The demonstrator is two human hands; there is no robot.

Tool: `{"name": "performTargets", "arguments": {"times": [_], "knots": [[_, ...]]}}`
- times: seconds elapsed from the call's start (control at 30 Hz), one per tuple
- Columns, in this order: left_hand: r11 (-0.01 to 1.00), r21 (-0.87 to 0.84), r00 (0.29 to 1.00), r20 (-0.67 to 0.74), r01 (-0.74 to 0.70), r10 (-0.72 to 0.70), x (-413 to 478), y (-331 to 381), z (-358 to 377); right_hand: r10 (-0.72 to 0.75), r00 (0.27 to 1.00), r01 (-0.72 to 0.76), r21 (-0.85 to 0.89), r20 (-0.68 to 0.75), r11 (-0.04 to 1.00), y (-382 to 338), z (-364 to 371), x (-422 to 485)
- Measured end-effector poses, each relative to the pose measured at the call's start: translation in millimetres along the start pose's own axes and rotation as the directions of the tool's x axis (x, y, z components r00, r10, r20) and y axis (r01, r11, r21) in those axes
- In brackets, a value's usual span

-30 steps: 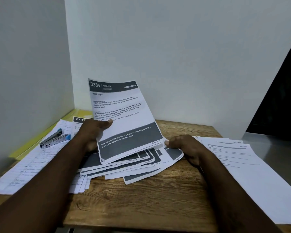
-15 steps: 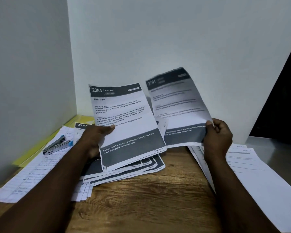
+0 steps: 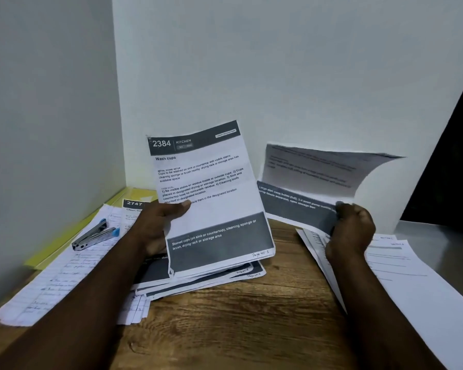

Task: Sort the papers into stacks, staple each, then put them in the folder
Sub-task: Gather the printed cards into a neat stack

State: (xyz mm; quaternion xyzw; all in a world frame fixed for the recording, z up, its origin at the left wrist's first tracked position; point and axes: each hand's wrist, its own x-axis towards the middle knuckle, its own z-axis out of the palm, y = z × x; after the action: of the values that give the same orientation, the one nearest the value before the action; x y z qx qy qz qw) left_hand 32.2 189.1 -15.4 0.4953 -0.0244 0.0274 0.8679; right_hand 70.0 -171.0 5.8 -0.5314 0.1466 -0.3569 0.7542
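My left hand point(image 3: 158, 225) grips a small stack of printed sheets point(image 3: 206, 198), upright, its top page headed "2384 KITCHEN, Wash cups". My right hand point(image 3: 350, 231) pinches a second printed sheet point(image 3: 313, 182) by its lower edge; that sheet curls over and leans to the right. More grey-banded pages point(image 3: 198, 283) lie fanned on the wooden table point(image 3: 238, 324) below the left hand. A stapler point(image 3: 95, 235) with blue ends rests on handwritten sheets point(image 3: 54, 276) at the left. The yellow folder point(image 3: 64, 244) lies along the left wall, partly covered.
White printed sheets point(image 3: 412, 284) lie at the right, overhanging the table edge. A page headed "2747" point(image 3: 133, 209) lies behind my left wrist. Walls close in the table at the left and back. A grey surface point(image 3: 444, 241) adjoins the table at the right.
My right hand picked one sheet from the fanned pile, lifted it and carried it to the right, where it now bends over. My left hand raised its stack slightly.
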Motion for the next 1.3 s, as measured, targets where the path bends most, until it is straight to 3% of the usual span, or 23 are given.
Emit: {"name": "performTargets", "arguments": {"times": [0.07, 0.17, 0.3, 0.4, 0.63, 0.8, 1.03, 1.3], "knots": [[1.0, 0.014, 1.0, -0.004, 0.001, 0.0, 0.2, -0.5, -0.7, 0.078, 0.989, -0.062, -0.123, 0.126, 0.99, 6.1, 0.9, -0.8], [0.999, 0.036, 0.999, -0.029, 0.03, -0.029, 1.7, -2.1, -2.8, 0.12, 0.959, -0.021, -0.359, 0.256, 0.933, 12.1, 1.0, -0.5], [0.996, 0.053, 0.995, -0.072, 0.069, -0.065, 3.8, -2.7, -6.0, 0.198, 0.92, -0.004, -0.496, 0.34, 0.869, 18.5, 0.2, -3.9], [0.996, 0.063, 0.994, -0.095, 0.059, -0.053, 5.9, -3.9, -5.0, 0.177, 0.923, 0.046, -0.553, 0.343, 0.832, 21.0, -0.9, -2.2], [0.998, 0.064, 0.986, -0.164, 0.005, 0.005, 13.0, -3.8, -12.2, 0.175, 0.898, -0.015, -0.368, 0.404, 0.93, 11.5, 1.2, -8.5], [0.987, 0.163, 0.978, -0.206, 0.001, 0.033, 16.0, -9.2, -9.2, 0.095, 0.883, 0.003, -0.208, 0.46, 0.978, 3.8, 3.7, -14.7], [0.993, 0.115, 0.982, -0.188, 0.019, 0.003, 14.2, -7.2, -4.6, 0.132, 0.806, -0.017, -0.201, 0.576, 0.979, 5.4, 6.1, -22.0], [0.984, 0.165, 0.989, -0.139, 0.066, -0.043, 6.0, -5.8, 3.3, 0.15, 0.661, 0.025, -0.222, 0.736, 0.975, 17.0, 17.3, -44.0]]}}
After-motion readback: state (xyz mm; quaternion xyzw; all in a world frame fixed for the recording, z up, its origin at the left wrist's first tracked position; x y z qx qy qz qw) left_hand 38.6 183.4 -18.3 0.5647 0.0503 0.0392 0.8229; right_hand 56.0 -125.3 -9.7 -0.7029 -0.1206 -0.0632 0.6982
